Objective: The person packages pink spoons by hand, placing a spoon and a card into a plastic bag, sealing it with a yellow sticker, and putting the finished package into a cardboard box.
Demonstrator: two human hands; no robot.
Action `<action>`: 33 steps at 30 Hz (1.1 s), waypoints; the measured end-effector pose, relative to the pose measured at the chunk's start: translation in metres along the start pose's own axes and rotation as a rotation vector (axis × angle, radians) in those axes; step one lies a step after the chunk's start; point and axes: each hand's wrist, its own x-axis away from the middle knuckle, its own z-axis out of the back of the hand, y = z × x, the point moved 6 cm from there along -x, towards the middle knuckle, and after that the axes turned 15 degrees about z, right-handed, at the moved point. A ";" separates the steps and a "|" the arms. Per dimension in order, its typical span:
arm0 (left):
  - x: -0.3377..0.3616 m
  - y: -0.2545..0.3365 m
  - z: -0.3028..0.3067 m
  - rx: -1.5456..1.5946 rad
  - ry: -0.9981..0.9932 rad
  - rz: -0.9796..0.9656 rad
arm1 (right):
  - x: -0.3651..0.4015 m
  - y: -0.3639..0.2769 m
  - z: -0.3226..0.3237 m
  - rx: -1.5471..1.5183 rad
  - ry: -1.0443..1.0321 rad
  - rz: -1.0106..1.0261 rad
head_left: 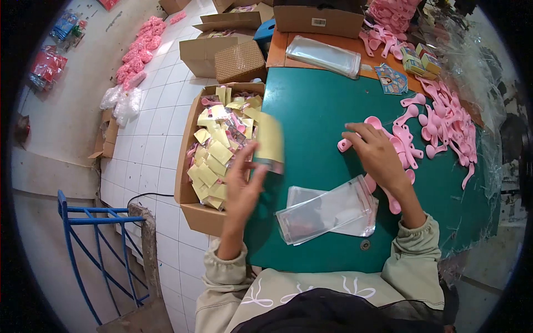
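Note:
My left hand [242, 191] is at the right edge of a carton [191, 213] full of small packets. Its thumb and fingertips meet the lower end of a motion-blurred packet with a pale yellow card [270, 139]. My right hand [380, 155] is over the green table with its fingers stretched and apart. The rounded end of a pink plastic spoon [344, 145] shows just below its fingertips; the rest of that spoon is hidden. More loose pink spoons [405, 145] lie beside and under this hand. Clear plastic bags [327, 213] lie overlapped between my hands.
A large pile of pink spoons [449, 122] covers the table's right side. Another stack of clear bags [323, 55] lies at the back, with printed cards [391, 79] and small boxes [420, 61] nearby. A blue metal rail [94, 221] stands at left; open cartons [202, 53] are behind.

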 end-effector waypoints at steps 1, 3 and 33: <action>0.001 0.004 0.016 0.003 0.057 0.013 | 0.004 0.004 -0.003 -0.023 -0.006 0.008; -0.005 0.005 0.057 -0.024 0.159 0.022 | 0.008 0.011 -0.010 0.020 -0.096 0.070; 0.001 0.004 -0.122 -0.418 -0.570 -0.113 | -0.007 0.011 0.035 -0.633 -0.277 -0.113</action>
